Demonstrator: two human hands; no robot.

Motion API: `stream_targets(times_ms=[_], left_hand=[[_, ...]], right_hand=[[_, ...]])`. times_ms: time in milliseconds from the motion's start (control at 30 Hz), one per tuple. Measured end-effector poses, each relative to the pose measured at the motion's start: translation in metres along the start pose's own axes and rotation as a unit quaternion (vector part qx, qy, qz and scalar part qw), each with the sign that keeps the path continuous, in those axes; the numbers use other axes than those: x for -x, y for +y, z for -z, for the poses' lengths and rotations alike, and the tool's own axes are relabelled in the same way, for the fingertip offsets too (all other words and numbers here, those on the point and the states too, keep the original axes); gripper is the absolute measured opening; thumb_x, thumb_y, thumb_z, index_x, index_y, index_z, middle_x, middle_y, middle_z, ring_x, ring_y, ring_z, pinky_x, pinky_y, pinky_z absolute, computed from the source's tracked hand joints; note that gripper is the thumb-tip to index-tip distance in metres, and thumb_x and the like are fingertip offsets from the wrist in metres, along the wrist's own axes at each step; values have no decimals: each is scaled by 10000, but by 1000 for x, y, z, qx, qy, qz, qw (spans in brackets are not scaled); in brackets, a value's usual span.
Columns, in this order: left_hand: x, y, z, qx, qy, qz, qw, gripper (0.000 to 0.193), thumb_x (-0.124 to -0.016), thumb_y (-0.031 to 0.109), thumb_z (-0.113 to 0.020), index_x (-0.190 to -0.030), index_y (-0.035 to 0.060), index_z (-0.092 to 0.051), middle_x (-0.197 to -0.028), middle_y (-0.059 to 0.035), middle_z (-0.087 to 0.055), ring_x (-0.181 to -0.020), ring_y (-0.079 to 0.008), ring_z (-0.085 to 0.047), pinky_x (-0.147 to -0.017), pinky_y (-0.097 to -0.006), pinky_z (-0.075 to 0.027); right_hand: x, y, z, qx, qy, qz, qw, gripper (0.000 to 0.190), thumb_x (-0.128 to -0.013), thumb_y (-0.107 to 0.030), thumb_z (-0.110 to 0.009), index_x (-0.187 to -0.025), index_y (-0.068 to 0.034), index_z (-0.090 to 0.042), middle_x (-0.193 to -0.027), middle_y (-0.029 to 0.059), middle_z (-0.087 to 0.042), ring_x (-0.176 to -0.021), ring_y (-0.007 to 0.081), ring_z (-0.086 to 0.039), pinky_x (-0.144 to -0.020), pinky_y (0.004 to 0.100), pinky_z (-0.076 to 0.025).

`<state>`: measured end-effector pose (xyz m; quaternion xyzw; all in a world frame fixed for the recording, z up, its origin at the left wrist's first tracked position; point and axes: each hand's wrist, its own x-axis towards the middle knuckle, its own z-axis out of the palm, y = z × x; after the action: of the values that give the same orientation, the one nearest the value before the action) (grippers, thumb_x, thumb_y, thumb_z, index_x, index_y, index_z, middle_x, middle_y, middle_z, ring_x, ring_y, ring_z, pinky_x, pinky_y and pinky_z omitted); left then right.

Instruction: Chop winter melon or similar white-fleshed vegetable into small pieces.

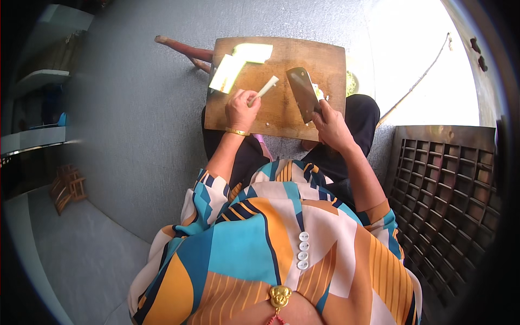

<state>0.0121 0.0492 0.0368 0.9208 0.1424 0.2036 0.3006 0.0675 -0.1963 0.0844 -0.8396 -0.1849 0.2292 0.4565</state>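
Note:
Between my fingers and thumb, my left hand (243, 109) pinches a pale, slender strip of vegetable (266, 87) above a wooden board (268, 113). My right hand (334, 125) grips the handle of a cleaver (302, 93), its broad dark blade tilted over the board's right side. Partly hidden behind the blade lie small white-green cut bits (319, 92). At the board's far left, two pale green vegetable slabs lie touching, one nearer (228, 74) and one farther (252, 53). A few crumbs dot the near edge.
Reddish wooden legs (185, 49) jut out left of the board. Beyond my right knee sits a container of green pieces (351, 83), partly hidden. A dark wooden lattice panel (447, 174) stands at right, with a thin stick (414, 81) above it. Small wooden chairs (68, 187) are far left.

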Motion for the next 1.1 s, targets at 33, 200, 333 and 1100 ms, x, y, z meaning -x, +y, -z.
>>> stream_targets(times_ms=[33,200,333,1100], left_hand=[[-1,-1,7,16,7,18,1000,81,-695,119,-694,-756,85,-652,-707,-46,-593,-625,-187,-598,-578,-312,-474],[6,-17,34,55,36,69,995,91,-701,111,-702,-765,59,-664,-689,-36,-606,-582,-140,-589,-551,-281,-475],[18,-27,35,60,60,105,991,106,-696,108,-715,-767,50,-663,-681,-31,-599,-575,-127,-580,-551,-268,-473],[18,14,-19,60,-28,-150,987,234,-619,74,-726,-831,53,-631,-803,-89,-580,-768,-287,-556,-695,-371,-447]], right_hand=[[1,-2,2,25,-22,31,999,206,-883,-140,-496,-961,38,-426,-563,134,-537,-397,193,-540,-391,324,-420],[-3,-15,0,68,-192,120,972,179,-858,-141,-510,-922,19,-461,-567,165,-555,-462,249,-581,-504,365,-457],[-13,-17,-18,88,-224,133,961,199,-860,-167,-502,-911,22,-463,-595,194,-563,-555,343,-596,-608,412,-461],[-8,-7,-5,147,36,22,988,209,-856,-159,-519,-928,15,-427,-729,267,-579,-721,447,-568,-617,496,-433]])
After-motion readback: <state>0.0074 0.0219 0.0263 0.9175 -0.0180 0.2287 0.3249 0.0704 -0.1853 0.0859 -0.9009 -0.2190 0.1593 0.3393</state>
